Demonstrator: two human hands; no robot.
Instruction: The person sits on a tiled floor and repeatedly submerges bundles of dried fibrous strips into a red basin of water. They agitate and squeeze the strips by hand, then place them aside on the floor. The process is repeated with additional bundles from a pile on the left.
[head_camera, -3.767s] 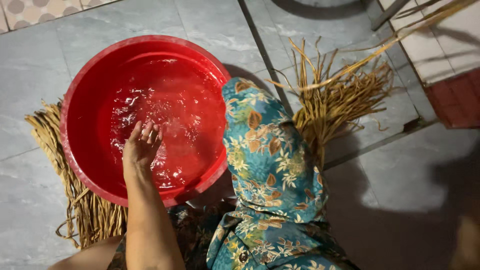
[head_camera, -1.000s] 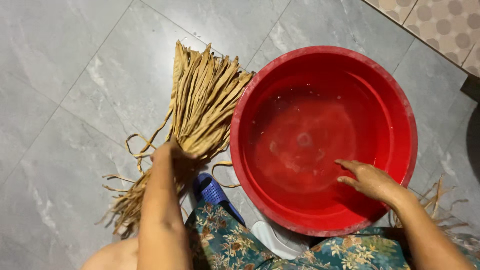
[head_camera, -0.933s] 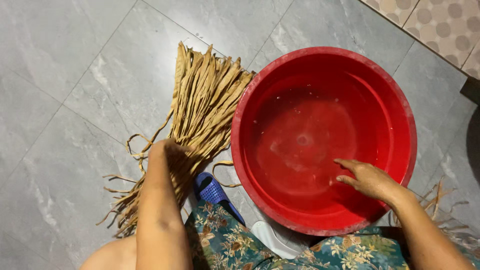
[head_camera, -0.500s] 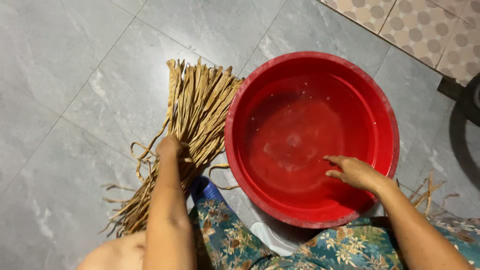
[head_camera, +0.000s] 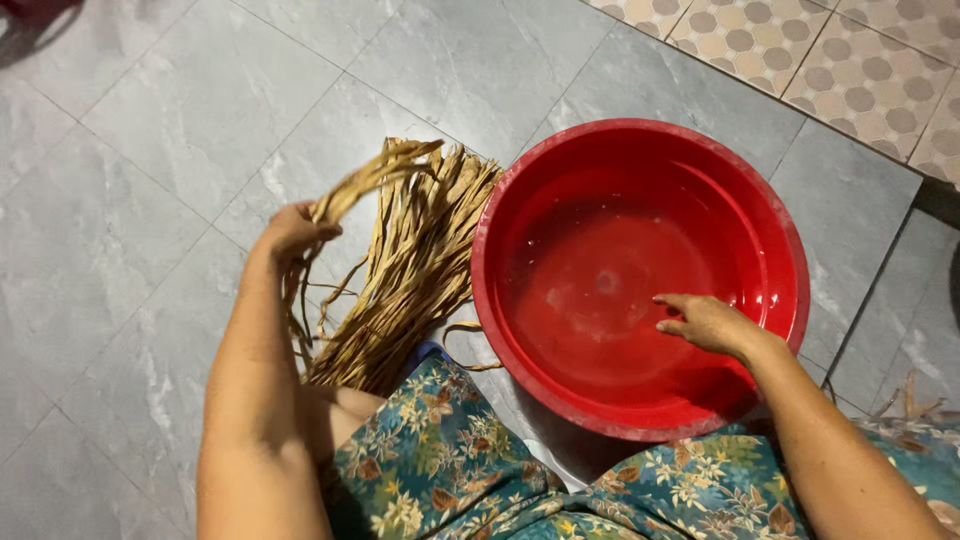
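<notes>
Change: few long dry tan straw strands (head_camera: 375, 180) lifted clear of flat bundle of dry tan straw (head_camera: 420, 270), formerly pressed under left hand (head_camera: 292, 230); bundle left on grey tiled floor (head_camera: 150, 150), touching round red plastic basin (head_camera: 640, 275). Left grip closed on strands, arm raised. Right hand (head_camera: 705, 322) held loosely open, empty, over water.

Bare arms, teal floral garment (head_camera: 450, 470)

Floor (head_camera: 150, 130): big grey marbled tiles w/ thin dark grout, glossy, soft glare. Top right corner: beige patterned tiles (head_camera: 850, 60), octagon motif. Dark shadow at right edge. Even light.
</notes>
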